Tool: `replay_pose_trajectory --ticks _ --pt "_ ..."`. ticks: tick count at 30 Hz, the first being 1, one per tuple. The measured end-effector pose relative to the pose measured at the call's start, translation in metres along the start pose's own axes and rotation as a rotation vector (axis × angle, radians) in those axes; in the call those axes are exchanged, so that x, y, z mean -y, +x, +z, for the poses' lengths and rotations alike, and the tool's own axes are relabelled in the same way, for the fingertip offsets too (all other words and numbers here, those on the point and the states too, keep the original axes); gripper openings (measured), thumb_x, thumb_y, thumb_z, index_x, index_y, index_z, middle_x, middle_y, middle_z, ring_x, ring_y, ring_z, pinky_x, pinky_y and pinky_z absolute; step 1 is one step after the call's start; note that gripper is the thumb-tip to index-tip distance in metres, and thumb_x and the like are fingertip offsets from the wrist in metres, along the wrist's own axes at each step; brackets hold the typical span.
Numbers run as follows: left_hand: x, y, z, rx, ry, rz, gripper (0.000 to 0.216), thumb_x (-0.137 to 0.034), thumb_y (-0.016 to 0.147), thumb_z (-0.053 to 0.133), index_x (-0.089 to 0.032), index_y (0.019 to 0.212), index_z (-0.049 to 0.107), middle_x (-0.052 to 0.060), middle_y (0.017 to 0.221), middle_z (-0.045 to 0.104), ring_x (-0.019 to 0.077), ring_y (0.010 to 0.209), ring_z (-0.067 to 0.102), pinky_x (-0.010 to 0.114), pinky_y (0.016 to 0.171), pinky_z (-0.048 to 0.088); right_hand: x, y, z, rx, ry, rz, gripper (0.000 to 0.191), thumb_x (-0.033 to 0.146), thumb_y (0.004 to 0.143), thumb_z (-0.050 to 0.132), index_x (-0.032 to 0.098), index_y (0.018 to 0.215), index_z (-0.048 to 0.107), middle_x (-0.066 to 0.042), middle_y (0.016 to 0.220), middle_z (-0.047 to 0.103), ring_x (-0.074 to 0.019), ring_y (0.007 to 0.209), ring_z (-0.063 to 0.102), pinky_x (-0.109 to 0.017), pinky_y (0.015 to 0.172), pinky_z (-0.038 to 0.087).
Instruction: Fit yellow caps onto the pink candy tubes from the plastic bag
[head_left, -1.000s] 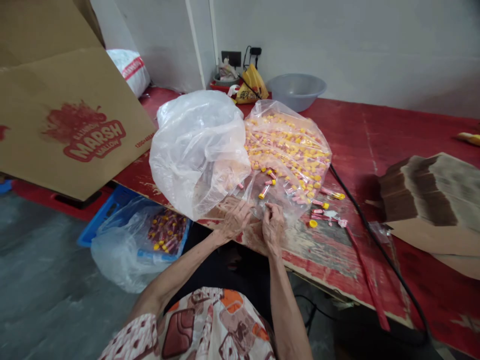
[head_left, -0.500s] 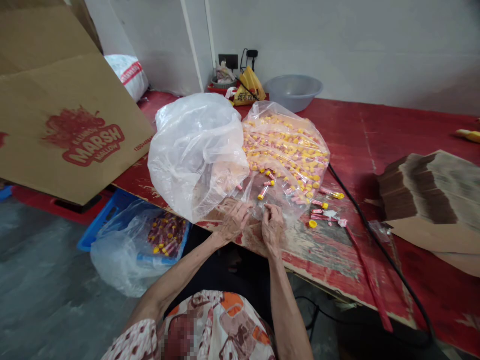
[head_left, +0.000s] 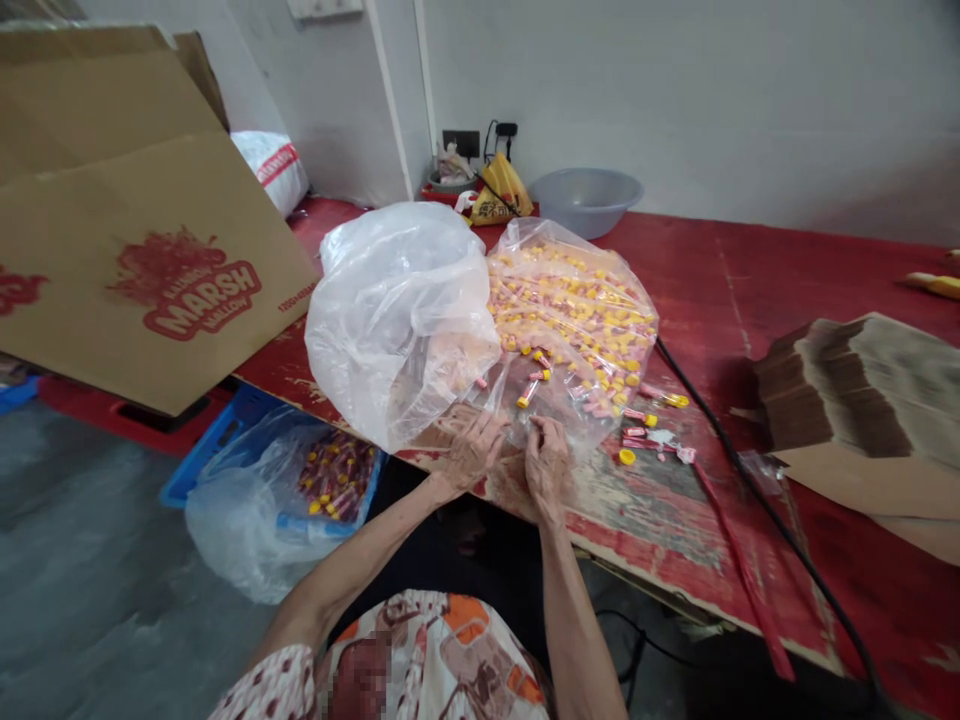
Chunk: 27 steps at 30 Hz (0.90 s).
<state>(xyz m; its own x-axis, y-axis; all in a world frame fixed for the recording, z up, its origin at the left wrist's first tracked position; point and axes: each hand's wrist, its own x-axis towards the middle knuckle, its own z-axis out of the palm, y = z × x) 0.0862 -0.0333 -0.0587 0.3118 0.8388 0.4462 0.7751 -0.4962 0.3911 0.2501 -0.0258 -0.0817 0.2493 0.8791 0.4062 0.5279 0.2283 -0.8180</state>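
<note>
A clear plastic bag of small pink tubes with yellow caps lies on the red table, its near part spread flat toward me. At its near edge is my left hand, palm down with fingers stretched out over the film. My right hand rests beside it with fingers curled in; whatever they pinch is hidden. Just beyond my fingers lies a loose yellow-capped tube. A large, cloudy plastic bag bulges at the left, reaching close to my left hand.
A cardboard box leans at left. Below the table edge, a blue crate holds bagged tubes. Flattened cardboard is stacked at right, near a black cable. Behind stand a basin and a yellow bag.
The view has shifted slightly, so everything sits a little lower in the picture. Both hands stay at the bag's near edge, with hardly any finger movement.
</note>
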Motion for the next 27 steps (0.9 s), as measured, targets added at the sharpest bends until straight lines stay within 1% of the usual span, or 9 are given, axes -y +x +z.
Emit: replay_pose_trajectory --ticks 4,8,12,18,23,27 --pt "-0.0009 0.0001 0.0004 -0.002 0.008 -0.014 0.030 -0.016 0.105 0.046 -0.023 0.128 0.065 0.010 0.117 0.076 0.0247 0.115 0.072 0.041 0.101 0.061 -0.0003 0.0001 0.0002 0.004 0.012 0.010 0.028 0.027 0.102 0.044 0.021 0.105 0.072 -0.010 0.107 0.073 -0.0232 0.102 0.067 -0.040 0.096 0.054" --pt "0.0020 -0.0010 0.0047 -0.058 -0.005 0.021 0.030 -0.017 0.107 0.045 -0.022 0.129 0.064 0.009 0.116 0.075 0.0242 0.114 0.072 0.041 0.099 0.061 -0.0003 0.0000 -0.0006 0.014 0.017 0.018 0.028 0.026 0.101 0.045 0.021 0.106 0.072 -0.011 0.108 0.073 -0.0237 0.103 0.066 -0.041 0.098 0.054" --pt "0.0046 -0.0025 0.0092 -0.075 -0.026 0.030 0.030 -0.018 0.107 0.046 -0.022 0.131 0.064 0.011 0.120 0.075 0.0261 0.117 0.071 0.043 0.101 0.061 0.0010 0.0002 -0.0016 0.019 0.017 0.022 0.028 0.026 0.101 0.045 0.020 0.105 0.072 -0.011 0.108 0.073 -0.0238 0.103 0.067 -0.041 0.098 0.054" --pt "0.0014 -0.0023 0.0086 -0.093 -0.059 0.029 0.028 -0.021 0.110 0.046 -0.022 0.130 0.066 0.010 0.117 0.075 0.0297 0.113 0.072 0.045 0.099 0.062 0.0036 -0.0003 -0.0019 0.023 0.021 0.026 0.028 0.026 0.102 0.044 0.021 0.105 0.071 -0.011 0.108 0.073 -0.0235 0.104 0.066 -0.040 0.098 0.054" --pt "-0.0009 -0.0015 0.0072 -0.080 -0.033 0.012 0.028 -0.021 0.109 0.045 -0.022 0.129 0.065 0.010 0.116 0.075 0.0257 0.111 0.073 0.043 0.098 0.062 0.0045 -0.0003 -0.0017 0.019 0.030 0.021 0.028 0.026 0.101 0.044 0.019 0.106 0.071 -0.011 0.108 0.072 -0.0245 0.104 0.067 -0.041 0.098 0.054" --pt "-0.0032 -0.0008 0.0056 -0.089 -0.016 0.010 0.028 -0.022 0.110 0.043 -0.020 0.127 0.066 0.011 0.116 0.075 0.0255 0.109 0.073 0.043 0.097 0.062 0.0039 0.0002 -0.0011 0.016 0.031 0.021 0.029 0.026 0.102 0.043 0.020 0.106 0.071 -0.011 0.107 0.072 -0.0240 0.103 0.067 -0.041 0.097 0.054"
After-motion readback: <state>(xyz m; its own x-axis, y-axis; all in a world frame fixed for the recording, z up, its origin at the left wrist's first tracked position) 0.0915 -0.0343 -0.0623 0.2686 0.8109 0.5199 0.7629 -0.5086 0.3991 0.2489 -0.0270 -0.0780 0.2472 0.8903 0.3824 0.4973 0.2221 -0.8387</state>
